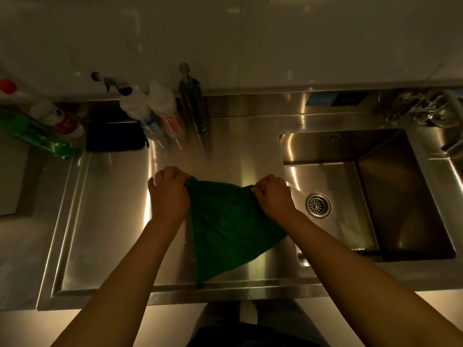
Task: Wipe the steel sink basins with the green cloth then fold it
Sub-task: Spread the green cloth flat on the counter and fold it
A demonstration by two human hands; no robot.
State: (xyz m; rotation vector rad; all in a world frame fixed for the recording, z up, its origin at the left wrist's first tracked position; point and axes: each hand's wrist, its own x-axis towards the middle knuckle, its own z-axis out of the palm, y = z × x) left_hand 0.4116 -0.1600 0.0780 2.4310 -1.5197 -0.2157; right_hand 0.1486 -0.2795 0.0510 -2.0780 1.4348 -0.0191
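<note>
The green cloth [225,226] hangs spread between my two hands above the flat steel drainboard [112,221]. My left hand [169,194] pinches its upper left corner. My right hand [273,196] pinches the upper right corner, close to the basin's left edge. The cloth's lower end trails down to the counter's front rim. The steel sink basin [375,171] lies to the right, with a round drain strainer [318,205] in its floor.
Spray and squeeze bottles [147,108], a steel soap pump [193,101] and a dark sponge pad [114,140] stand along the back left. A green bottle [37,136] lies at far left. The tap fittings [423,111] sit at the back right.
</note>
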